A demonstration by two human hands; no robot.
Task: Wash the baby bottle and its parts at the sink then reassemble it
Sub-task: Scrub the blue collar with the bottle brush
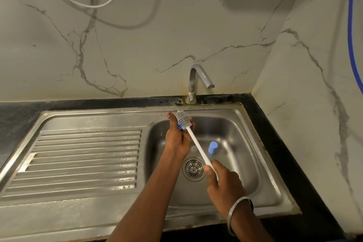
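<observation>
No text, label, brand, number or sign can be read anywhere in the view. Nothing legible is seen on the white brush point(198, 146), the small blue part point(179, 125), the blue cap point(212, 147), the steel sink point(88, 116) or the tap point(193, 82).

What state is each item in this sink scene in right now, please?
tap: no water visibly running.
blue part: held in left hand.
brush: handle gripped by right hand, head against blue part.
blue cap: loose in sink basin.
</observation>
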